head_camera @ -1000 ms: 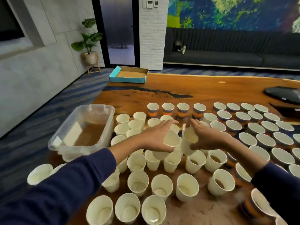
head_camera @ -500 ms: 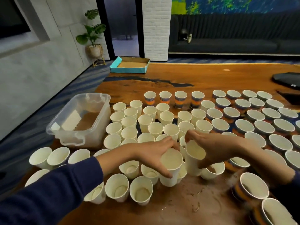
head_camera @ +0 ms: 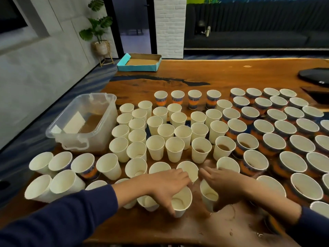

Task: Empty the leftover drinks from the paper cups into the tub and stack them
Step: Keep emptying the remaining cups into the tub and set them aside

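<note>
Paper cups are being picked up: one cup (head_camera: 180, 202) is gripped by the left hand (head_camera: 167, 186), another cup (head_camera: 209, 197) by the right hand (head_camera: 226, 188), fingers curled round each, near on the surface (head_camera: 213, 230). Carrying left to the tub (head_camera: 99, 125) and tipping is judged next.

Both hands low, left hand (head_camera: 167, 186) and right hand (head_camera: 226, 188) each curled in grip

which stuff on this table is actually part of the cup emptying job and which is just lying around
Part of the job:
- left hand, gripping a white cup
- right hand, gripping another cup
- clear tub holding brown liquid
- paper cups covering the table

Just lying about:
- teal cardboard tray
- black object, far right
- potted plant
</note>
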Available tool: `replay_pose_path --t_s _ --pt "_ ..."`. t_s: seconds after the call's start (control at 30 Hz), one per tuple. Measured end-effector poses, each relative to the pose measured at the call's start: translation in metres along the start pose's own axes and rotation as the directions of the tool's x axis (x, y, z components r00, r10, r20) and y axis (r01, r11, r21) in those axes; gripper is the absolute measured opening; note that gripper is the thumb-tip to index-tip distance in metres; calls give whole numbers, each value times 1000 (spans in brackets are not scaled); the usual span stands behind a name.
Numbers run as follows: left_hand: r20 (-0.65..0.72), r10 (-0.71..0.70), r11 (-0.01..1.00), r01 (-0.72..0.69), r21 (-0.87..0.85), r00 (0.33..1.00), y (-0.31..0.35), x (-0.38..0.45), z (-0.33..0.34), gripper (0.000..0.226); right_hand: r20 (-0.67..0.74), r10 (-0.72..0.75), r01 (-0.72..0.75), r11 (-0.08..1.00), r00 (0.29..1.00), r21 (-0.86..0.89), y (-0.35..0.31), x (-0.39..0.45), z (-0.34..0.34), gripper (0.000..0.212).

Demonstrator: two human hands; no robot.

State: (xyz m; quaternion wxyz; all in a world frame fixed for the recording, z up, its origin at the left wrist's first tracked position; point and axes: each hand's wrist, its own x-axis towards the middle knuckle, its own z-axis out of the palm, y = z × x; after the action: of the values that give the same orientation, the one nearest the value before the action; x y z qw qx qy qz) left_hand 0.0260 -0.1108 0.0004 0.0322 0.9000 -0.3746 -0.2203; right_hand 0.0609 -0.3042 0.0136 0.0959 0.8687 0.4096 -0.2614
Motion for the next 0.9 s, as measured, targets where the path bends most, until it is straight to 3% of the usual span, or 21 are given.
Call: replay_pose_path --t_s 0.13,0.33,0.57,0.7,0.9 --pt "0 3 990 -3 143 1000 3 4 12 79 -8 10 -10 1000 1000 -30 -1 3 14 98" --pt "-1 -4 985 4 174 1000 3 8 21 84 -51 6 -11 995 999 -103 -1 8 30 99" --pt "1 -21 999 21 -29 1000 -5 24 -6 84 -88 13 -13 1000 996 -8 16 6 16 98" --pt "-119 -66 998 63 -28 991 -22 46 -30 69 -177 124 -114 991 976 67 37 -2 3 92" --pt "-234 -256 963 227 -145 938 -53 84 -49 57 -262 308 -269 947 914 176 75 -1 7 82"
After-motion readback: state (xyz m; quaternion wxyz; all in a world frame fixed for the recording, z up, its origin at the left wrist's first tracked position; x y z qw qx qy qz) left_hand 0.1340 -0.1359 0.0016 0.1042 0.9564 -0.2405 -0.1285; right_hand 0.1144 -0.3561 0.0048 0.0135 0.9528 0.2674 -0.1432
